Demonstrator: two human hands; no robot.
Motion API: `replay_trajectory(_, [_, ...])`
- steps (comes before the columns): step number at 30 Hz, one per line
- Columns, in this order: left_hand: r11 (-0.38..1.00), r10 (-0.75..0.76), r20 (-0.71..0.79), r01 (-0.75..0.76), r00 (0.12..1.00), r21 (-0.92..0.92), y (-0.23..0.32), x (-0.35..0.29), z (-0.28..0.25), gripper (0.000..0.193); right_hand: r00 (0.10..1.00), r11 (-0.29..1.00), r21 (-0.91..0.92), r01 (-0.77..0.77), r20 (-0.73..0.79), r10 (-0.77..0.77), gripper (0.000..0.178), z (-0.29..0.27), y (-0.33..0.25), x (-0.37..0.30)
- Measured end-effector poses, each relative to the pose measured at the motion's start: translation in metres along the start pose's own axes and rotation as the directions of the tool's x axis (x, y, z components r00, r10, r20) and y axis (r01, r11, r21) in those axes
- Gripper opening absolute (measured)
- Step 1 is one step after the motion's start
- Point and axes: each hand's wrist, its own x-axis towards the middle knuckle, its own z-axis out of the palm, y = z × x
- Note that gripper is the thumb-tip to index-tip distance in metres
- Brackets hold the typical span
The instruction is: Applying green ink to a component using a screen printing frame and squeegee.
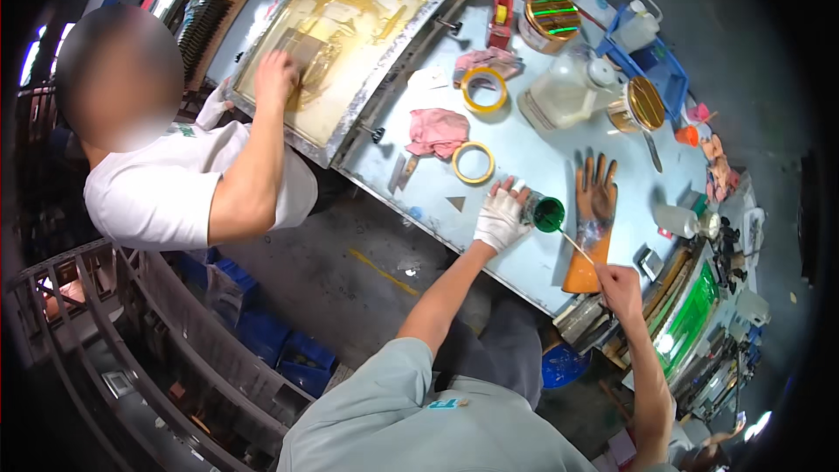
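The person's left hand (pixel 505 217), wearing a white fingerless fabric glove, is reaching in from the cup's nine o'clock with its fingers partly spread, the fingertips lying against or just beside a small round cup of dark green liquid (pixel 549 214); whether they are gripping it, I cannot tell. The bare right hand (pixel 619 290) is closing tightly around a thin pale stick (pixel 578 247) at the cup's half past four, well apart from the left. The stick is running straight, its long axis pointing toward half past ten, its far end meeting the cup. The cup is sitting over the light blue tabletop (pixel 524 264), its mouth facing upward. At its three o'clock, a stained orange rubber glove (pixel 594 232) is lying with its fingers pointing toward twelve
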Motion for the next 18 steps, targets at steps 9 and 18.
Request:
replay_trajectory(9, [1.0, 0.002, -0.056, -0.002, 0.998, 0.009, 0.001, -0.006, 0.004, 0.084, 1.0, 0.98, 0.197, 0.011, 0.023, -0.015, 0.047, -0.002, -0.013, -0.006])
replay_trajectory(18, [1.0, 0.004, -0.083, -0.005, 0.997, -0.004, 0.005, -0.006, 0.002, 0.08, 1.0, 0.982, 0.189, -0.012, -0.012, 0.015, 0.05, -0.023, 0.005, -0.028])
